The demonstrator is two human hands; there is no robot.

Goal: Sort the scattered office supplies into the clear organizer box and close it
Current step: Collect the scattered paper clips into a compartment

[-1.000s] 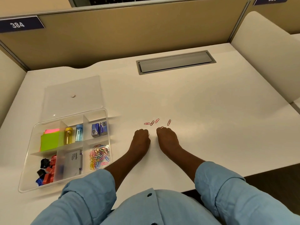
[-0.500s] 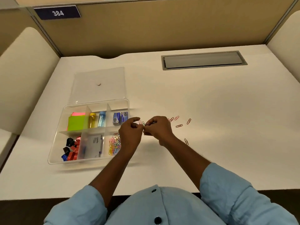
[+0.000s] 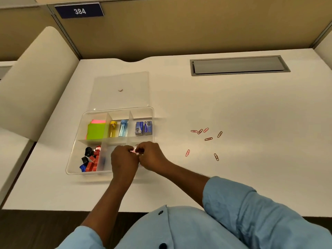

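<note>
While my left hand point(image 3: 124, 159) and right hand point(image 3: 152, 156) meet over the near-right compartment of the clear organizer box point(image 3: 72, 159), both pinch pink paper clips point(image 3: 133, 151) between curled fingertips. Seven loose paper clips point(image 3: 208, 139) lie on the desk point(image 3: 251, 123), well to the right.

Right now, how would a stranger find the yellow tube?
Find the clear organizer box on the left of the white desk. Its far row's middle compartment holds two small tubes side by side. The yellow tube is the left one, beside the blue tube.

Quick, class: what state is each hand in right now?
Left hand: closed, pinching pink paper clips over the organizer box.
Right hand: closed, pinching the same clips.
</note>
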